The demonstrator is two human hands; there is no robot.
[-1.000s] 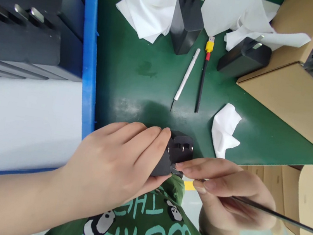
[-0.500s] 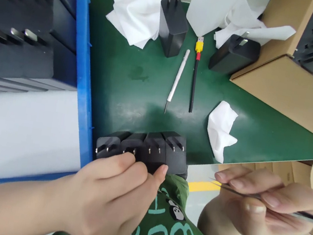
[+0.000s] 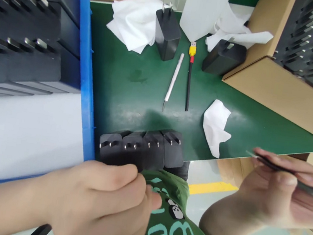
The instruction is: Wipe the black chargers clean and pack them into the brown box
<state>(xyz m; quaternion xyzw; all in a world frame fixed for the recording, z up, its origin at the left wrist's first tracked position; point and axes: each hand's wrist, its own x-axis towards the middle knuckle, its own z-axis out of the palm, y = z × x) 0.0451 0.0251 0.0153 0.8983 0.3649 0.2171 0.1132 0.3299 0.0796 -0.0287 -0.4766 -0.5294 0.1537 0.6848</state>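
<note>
1. Left hand (image 3: pixel 102 203) had drawn back from the four black plugs (image 3: pixel 154 153) toward the green shirt (image 3: pixel 187 226); right hand (image 3: pixel 282 199) had swung farther away.
2. Those plugs lined the near edge of the desk (image 3: pixel 115 80), their row running left to right, just beyond the nearer left hand.
3. Left hand was curled; whether it pinched anything, I couldn't tell.
4. Right hand, well apart, pinched a thin tool (image 3: pixel 269 162), tip pointing left.

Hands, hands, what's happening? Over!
Left hand curled near row of four boxy black plug adapters. Right hand gripping slim dark pointed tool. Small crumpled white sheet apart, not blocking row.
</note>
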